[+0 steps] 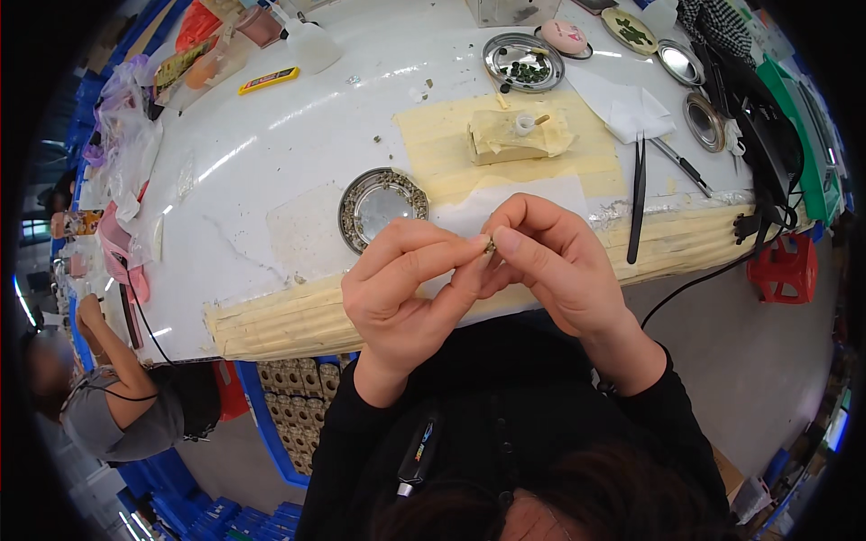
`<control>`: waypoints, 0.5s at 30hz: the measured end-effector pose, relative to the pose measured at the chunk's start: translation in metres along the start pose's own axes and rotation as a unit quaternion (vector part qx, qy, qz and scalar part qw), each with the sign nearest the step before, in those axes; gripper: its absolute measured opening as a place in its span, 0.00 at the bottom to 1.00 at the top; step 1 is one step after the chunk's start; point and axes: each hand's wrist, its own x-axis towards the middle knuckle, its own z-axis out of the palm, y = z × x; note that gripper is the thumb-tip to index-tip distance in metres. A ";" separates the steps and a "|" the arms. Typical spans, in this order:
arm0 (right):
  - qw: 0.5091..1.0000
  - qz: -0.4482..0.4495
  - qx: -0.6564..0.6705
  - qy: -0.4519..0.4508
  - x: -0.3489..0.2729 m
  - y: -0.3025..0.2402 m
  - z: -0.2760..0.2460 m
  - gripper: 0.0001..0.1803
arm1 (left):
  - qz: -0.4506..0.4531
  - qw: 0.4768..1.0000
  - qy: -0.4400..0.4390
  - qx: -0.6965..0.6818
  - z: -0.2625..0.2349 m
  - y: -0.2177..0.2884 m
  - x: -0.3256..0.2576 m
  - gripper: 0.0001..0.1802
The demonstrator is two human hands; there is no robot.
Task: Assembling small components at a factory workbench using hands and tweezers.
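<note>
My left hand (406,284) and my right hand (561,266) meet above the table's near edge. Between their fingertips is a tiny greenish-gold piece (490,245), pinched by both; its exact kind is too small to make out. Just beyond my left hand lies a round metal dish (383,216) with many small metallic bits round its inside. White paper (568,191) lies under and behind my right hand. Farther back stands a tape-covered block (498,155) bearing a small white cup (524,123). To the right of my right hand rest black tweezers (638,194) and a slim pen-like tool (683,169).
Dark green pieces lie in a metal plate (552,83) at the back. A white squeeze bottle (311,45) and a yellow box (269,80) stand back left. Yellow tape pads the near edge (280,320). Below is a blue crate (271,433) of parts; a person (135,406) sits left.
</note>
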 end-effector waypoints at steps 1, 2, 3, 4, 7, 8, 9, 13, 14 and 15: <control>0.999 -0.037 -0.025 0.011 0.000 0.002 0.002 0.08 | 0.018 1.000 0.007 0.025 0.002 0.001 0.001 0.14; 0.996 -0.074 -0.051 0.022 -0.001 0.004 0.005 0.07 | 0.023 0.999 0.011 0.039 0.003 0.001 0.001 0.14; 0.990 -0.111 -0.076 0.033 -0.001 0.005 0.006 0.06 | 0.029 0.998 0.015 0.053 0.003 0.001 0.001 0.14; 0.965 -0.179 -0.184 0.044 -0.001 0.006 0.006 0.06 | 0.034 0.997 0.020 0.067 0.004 0.001 0.000 0.14; 0.833 -0.339 -0.434 0.062 0.001 0.006 0.004 0.05 | 0.060 0.992 0.029 0.112 0.007 0.002 0.000 0.14; 0.795 -0.372 -0.476 0.061 0.003 0.005 0.004 0.05 | 0.060 0.991 0.030 0.113 0.006 0.002 0.000 0.14; 0.754 -0.403 -0.516 0.059 0.004 0.004 0.005 0.05 | 0.060 0.991 0.031 0.115 0.006 0.002 0.000 0.14; 0.955 -0.184 -0.225 0.057 -0.001 0.006 0.006 0.05 | 0.018 0.999 0.019 0.041 0.004 0.000 0.000 0.14; 0.972 -0.155 -0.172 0.046 0.000 0.005 0.005 0.05 | 0.009 0.999 0.017 0.030 0.002 0.000 0.000 0.14; 0.984 -0.124 -0.119 0.034 0.001 0.003 0.005 0.06 | 0.001 1.000 0.014 0.019 0.001 0.001 -0.001 0.14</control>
